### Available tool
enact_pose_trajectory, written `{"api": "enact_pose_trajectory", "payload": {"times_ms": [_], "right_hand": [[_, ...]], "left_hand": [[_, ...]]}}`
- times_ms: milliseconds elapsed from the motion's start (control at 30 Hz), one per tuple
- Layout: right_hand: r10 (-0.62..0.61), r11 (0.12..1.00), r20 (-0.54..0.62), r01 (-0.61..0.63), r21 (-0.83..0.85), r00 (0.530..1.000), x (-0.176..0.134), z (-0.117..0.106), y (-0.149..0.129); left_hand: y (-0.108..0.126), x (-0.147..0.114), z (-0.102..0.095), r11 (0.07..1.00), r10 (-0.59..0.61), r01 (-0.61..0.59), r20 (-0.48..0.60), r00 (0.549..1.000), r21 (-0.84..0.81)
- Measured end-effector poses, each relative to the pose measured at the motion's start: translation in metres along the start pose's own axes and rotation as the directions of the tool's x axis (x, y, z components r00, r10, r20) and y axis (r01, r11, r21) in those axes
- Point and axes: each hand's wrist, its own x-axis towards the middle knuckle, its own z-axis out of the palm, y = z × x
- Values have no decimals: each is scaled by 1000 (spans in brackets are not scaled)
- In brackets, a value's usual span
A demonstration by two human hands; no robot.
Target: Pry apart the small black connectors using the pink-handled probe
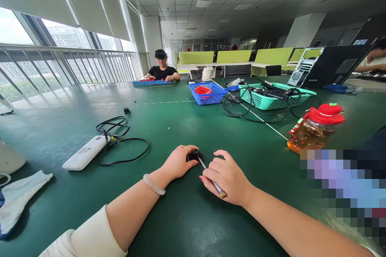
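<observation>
My left hand point(180, 161) rests on the green table, its thumb and fingers closed around a small black part point(193, 155), most of it hidden by the fingers. My right hand point(226, 174) grips a slim metal screwdriver point(213, 182) between thumb and fingers, with the little finger raised. The tool slants up and left, and its thin tip meets the black part. Its tan-coloured rear end points toward me. Exactly what the tip touches on the part is too small to make out.
A white power bank point(87, 152) with a black cord lies left. Beyond are a small black piece point(126, 110), a blue basket point(208, 99) and a green basket point(265, 104) of cables. A red-lidded bottle point(313, 130) stands right. A person point(161, 70) sits opposite.
</observation>
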Motion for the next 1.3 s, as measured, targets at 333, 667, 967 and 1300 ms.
{"api": "enact_pose_trajectory", "payload": {"times_ms": [333, 667, 967, 1300], "right_hand": [[193, 972, -8, -189, 142, 981, -3, 2, 11], [625, 640, 146, -610, 467, 767, -3, 3, 18], [820, 233, 286, -745, 625, 496, -7, 13, 31], [752, 427, 153, -651, 627, 641, -3, 2, 21]], "left_hand": [[-1, -1, 0, 1000, 3, -3, 6, 1000, 15], [-3, -1, 0, 1000, 22, -22, 14, 1000, 11], [2, -3, -4, 997, 65, -68, 48, 997, 49], [2, -3, -2, 993, 101, -104, 57, 993, 60]]}}
